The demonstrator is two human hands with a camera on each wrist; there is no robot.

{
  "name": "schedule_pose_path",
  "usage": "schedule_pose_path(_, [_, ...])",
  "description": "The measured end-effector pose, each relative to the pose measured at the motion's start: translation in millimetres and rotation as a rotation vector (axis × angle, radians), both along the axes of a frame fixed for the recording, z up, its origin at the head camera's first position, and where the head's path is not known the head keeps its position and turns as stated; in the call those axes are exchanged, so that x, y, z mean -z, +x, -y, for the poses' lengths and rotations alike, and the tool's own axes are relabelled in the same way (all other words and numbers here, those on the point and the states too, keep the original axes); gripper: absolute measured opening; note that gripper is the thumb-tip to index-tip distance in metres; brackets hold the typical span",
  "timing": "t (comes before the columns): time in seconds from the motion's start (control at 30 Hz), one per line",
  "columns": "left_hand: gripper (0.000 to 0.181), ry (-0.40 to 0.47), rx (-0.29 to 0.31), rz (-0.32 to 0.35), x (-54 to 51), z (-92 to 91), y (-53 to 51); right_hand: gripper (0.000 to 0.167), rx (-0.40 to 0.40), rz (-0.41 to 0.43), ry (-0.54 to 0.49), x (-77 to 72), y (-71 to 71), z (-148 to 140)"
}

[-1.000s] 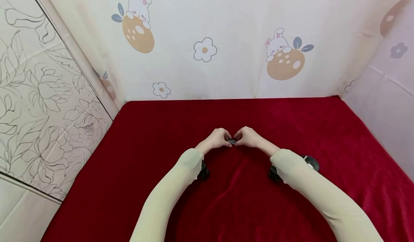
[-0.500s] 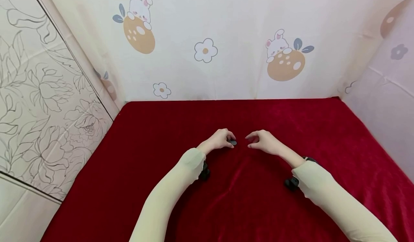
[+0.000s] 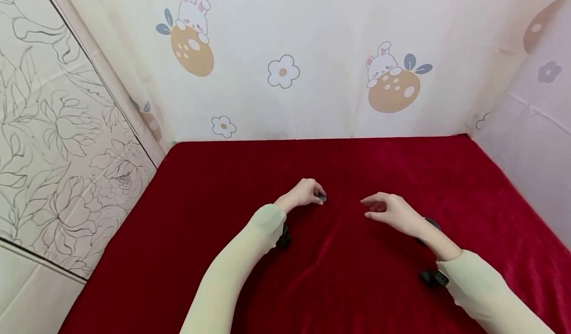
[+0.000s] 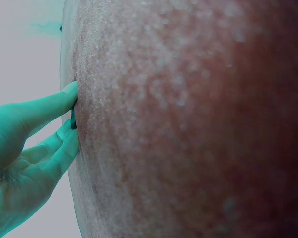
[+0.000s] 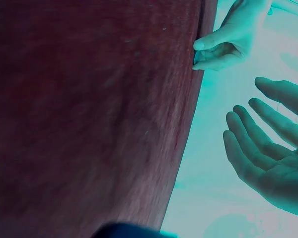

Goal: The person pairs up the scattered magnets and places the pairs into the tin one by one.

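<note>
My left hand (image 3: 305,192) pinches a small flat dark grey piece (image 3: 322,198) between thumb and fingers, low at the red cloth near the middle of the table. Its kind is not clear. In the left wrist view the thumb and fingertips meet around this dark piece (image 4: 73,119) against the cloth. To the right, my right hand (image 3: 392,211) is raised over the cloth with relaxed, spread fingers and holds nothing. The right wrist view shows those fingers apart. Partly hidden behind the right forearm is a dark-rimmed round dish (image 3: 432,222); its contents cannot be seen.
Red velvety cloth (image 3: 250,160) covers the table. A white curtain with rabbit prints (image 3: 330,101) hangs along the back edge, and a flower-patterned panel (image 3: 67,140) borders the left. Black wrist cameras sit under both sleeves. A blurred dark rounded shape (image 5: 126,231) edges into the right wrist view.
The right hand has let go of the grey piece and moved away right and towards the near side, its fingers loosening. The left hand stays almost in place, still pinching the piece.
</note>
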State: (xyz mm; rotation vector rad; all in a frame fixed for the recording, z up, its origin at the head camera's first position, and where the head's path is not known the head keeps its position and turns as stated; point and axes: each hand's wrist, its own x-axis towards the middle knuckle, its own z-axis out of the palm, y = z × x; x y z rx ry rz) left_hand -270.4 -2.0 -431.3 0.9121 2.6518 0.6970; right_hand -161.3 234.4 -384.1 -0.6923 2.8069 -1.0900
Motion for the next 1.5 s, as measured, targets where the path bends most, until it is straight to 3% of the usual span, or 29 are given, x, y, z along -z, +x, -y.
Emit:
schedule_pose_path(0.3, [0.023, -0.016, 0.020, 0.017, -2.8, 0.4, 2.2, 0.027, 0.044, -0.132, 0.004, 0.9, 24.6, -26.9])
schedule_pose_path(0.47, [0.023, 0.031, 0.022, 0.049, -0.5, 3.4, 1.9, 0.027, 0.113, -0.163, 0.018, -0.4, 35.8, -42.0])
schedule_pose_path(0.77, [0.022, 0.135, 0.017, 0.097, -0.8, 5.9, 3.1, 0.028, 0.165, -0.180, 0.031, -1.9, 47.2, -56.9])
schedule_pose_path(1.3, [0.026, 0.245, 0.048, 0.076, -12.8, -17.0, 25.5, 0.033, 0.303, -0.267, 0.064, 4.8, 61.6, -85.0])
schedule_pose_path(1.5, [0.026, 0.261, 0.077, 0.069, -15.1, -28.1, 33.7, 0.038, 0.329, -0.204, 0.083, 7.7, 62.3, -94.2])
